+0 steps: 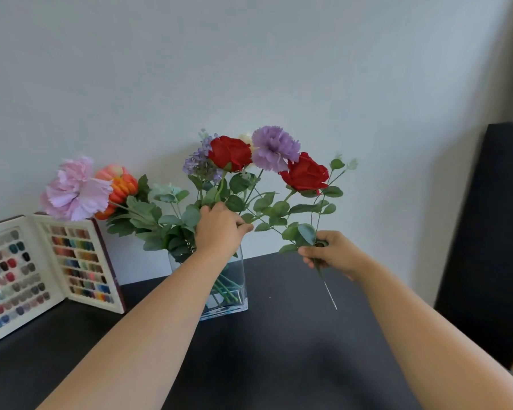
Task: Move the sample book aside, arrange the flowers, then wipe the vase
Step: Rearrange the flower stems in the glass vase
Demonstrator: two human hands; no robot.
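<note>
A clear rectangular glass vase stands on the black table near the wall and holds several artificial flowers: a pink carnation, an orange flower, a red rose and a purple carnation. My left hand is closed around the stems just above the vase mouth. My right hand grips the stem of a second red rose, held to the right of the vase with its wire end hanging free. The sample book stands open at the left, against the wall.
The black table spreads out in front of the vase. A dark panel or piece of furniture stands at the right edge. The pale wall is directly behind the flowers.
</note>
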